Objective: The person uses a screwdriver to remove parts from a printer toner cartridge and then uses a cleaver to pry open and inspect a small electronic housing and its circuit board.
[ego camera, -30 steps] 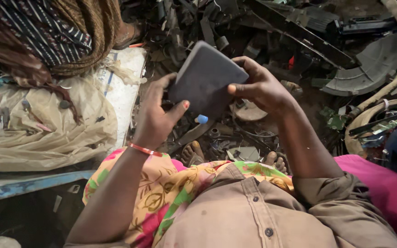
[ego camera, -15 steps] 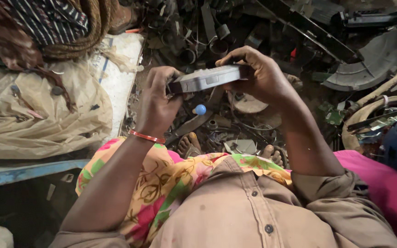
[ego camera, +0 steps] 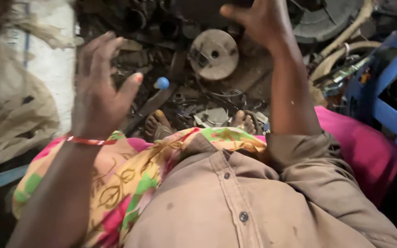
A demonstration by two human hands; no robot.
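Left hand: your left hand (ego camera: 98, 94) was raised with fingers spread and the palm turned inward; its grip was released and held nothing.
Right hand: your right hand (ego camera: 258, 20) was lifted toward the top edge of the view, fingers curled loosely. A dark shape sat just beyond its fingertips, but I could not tell whether the grip was on it or free.
Nearest thing: a round metal disc (ego camera: 213, 54) with a centre hole lay flat on the scrap heap (ego camera: 180, 98), between your two hands and below them, touched by neither.
Blue ball: a small blue ball (ego camera: 162, 83) sat just right of your left thumb, apart from it.
Around you: your bare feet (ego camera: 158, 126) rested in the scrap; a pale sack (ego camera: 10, 110) lay left of your left hand, a blue frame (ego camera: 391, 96) right of your right arm.
Why so: both hands hung above the heap, probably because nothing was pressed or steadied there.
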